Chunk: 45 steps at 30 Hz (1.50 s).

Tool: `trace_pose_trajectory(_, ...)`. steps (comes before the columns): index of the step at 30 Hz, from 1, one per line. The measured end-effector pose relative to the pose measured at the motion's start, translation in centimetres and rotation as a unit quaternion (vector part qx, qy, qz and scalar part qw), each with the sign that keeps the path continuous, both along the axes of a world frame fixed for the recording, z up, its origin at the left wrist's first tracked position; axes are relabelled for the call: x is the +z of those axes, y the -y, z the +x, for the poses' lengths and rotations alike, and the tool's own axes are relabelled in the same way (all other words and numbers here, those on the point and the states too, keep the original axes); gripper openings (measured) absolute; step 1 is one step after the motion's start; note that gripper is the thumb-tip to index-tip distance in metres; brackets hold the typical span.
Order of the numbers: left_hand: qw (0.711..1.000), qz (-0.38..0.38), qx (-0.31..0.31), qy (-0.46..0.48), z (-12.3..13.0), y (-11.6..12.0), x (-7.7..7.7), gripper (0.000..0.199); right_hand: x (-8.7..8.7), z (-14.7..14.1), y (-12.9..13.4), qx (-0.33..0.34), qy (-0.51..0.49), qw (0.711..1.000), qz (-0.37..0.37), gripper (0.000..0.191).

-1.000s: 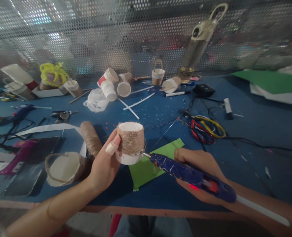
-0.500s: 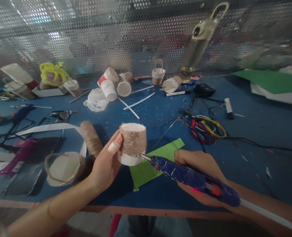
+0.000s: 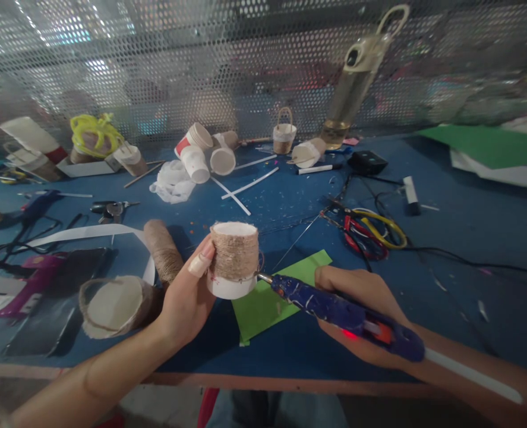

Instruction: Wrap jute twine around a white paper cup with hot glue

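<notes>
My left hand (image 3: pixel 188 300) grips a white paper cup (image 3: pixel 234 259) by its left side, thumb on the twine. Brown twine wraps the cup's upper part, while a white band at the bottom is bare. My right hand (image 3: pixel 363 309) is closed round a dark blue glue gun (image 3: pixel 334 309) with a white glue stick at its rear. The gun's metal nozzle points left at the lower right edge of the twine, touching or very close to it. A thin loose twine loop shows at the cup's right side. Green paper (image 3: pixel 272 300) lies beneath.
A twine roll (image 3: pixel 163 252) and a handled twine-covered cup (image 3: pixel 114 306) lie left, beside a dark phone-like slab (image 3: pixel 62 303). Pliers with red and yellow handles (image 3: pixel 368 235) and cables are right. Behind stand several cups, a small basket (image 3: pixel 284 139) and a bottle (image 3: pixel 354 83).
The cup in my left hand has shifted slightly left and turned a little. The glue gun has moved slightly left too, its nozzle now at the cup's right edge.
</notes>
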State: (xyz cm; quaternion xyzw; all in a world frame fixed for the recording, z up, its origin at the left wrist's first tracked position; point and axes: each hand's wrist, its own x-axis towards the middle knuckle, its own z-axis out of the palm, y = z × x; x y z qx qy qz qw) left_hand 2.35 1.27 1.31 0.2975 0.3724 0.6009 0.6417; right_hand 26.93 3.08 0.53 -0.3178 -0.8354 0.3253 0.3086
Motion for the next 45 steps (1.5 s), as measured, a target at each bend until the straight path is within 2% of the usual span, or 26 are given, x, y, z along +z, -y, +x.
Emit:
trace_pose_trajectory(6, 0.999, 0.018, 0.003, -0.044, -0.2, 0.2, -0.5, 0.035, 0.0, -0.1, -0.1, 0.007, -0.009, 1.000, 0.025, 0.027)
trace_pose_trajectory(13, 0.990, 0.053, 0.010, -0.128, -0.2, 0.4, -0.9, 0.031, -0.1, -0.1, 0.1, 0.028, 0.025, 0.997, 0.062, 0.026)
trace_pose_trajectory(18, 0.979, 0.080, -0.004, -0.188, -0.2, 0.4, -0.8, 0.034, -0.1, -0.3, 0.4, -0.016, 0.048, 0.994, 0.096, 0.030)
trace_pose_trajectory(21, 0.981, 0.073, 0.003, -0.178, -0.2, 0.4, -0.8, 0.032, -0.2, -0.2, 0.3, -0.009, 0.053, 0.993, 0.108, 0.027)
trace_pose_trajectory(27, 0.992, 0.040, 0.022, -0.122, -0.2, 0.3, -1.1, 0.032, -0.1, 0.1, -0.2, 0.022, 0.037, 0.996, 0.081, 0.030)
trace_pose_trajectory(36, 0.997, 0.018, 0.021, -0.073, -0.2, 0.3, -0.5, 0.033, -0.3, 0.1, -0.1, -0.019, 0.046, 0.995, 0.081, 0.026)
trace_pose_trajectory(45, 0.999, 0.012, 0.027, -0.026, -0.1, -0.1, -0.3, 0.027, 0.5, 0.1, -0.5, -0.043, -0.004, 0.999, -0.010, 0.025)
